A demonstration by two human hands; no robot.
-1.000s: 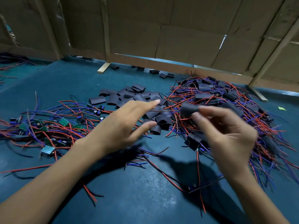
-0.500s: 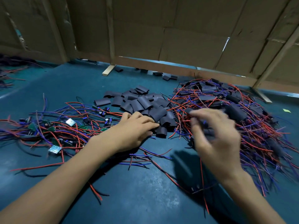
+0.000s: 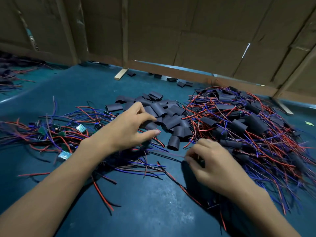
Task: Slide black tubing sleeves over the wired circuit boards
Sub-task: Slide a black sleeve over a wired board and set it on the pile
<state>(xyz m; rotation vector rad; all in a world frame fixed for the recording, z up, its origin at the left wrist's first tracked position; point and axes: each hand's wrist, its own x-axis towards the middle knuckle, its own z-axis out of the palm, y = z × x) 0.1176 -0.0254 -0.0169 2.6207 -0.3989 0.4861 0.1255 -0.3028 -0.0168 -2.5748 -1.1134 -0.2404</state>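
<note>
Left hand hovers, grip loosely spread and empty, over the heap of black tubing sleeves mid-desk; right hand pinches thin wires (blurred) beside the sleeved red-and-blue-wired circuit boards.

Teal table mat, cardboard wall behind (wooden strips bracing it), green scrap

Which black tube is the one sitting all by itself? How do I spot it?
Find the pile of empty black sleeves in the middle of the teal table. Follow its near edge toward the two hands. The lone sleeve sits there between the hands, apart from the heap, its open end facing you.
</note>
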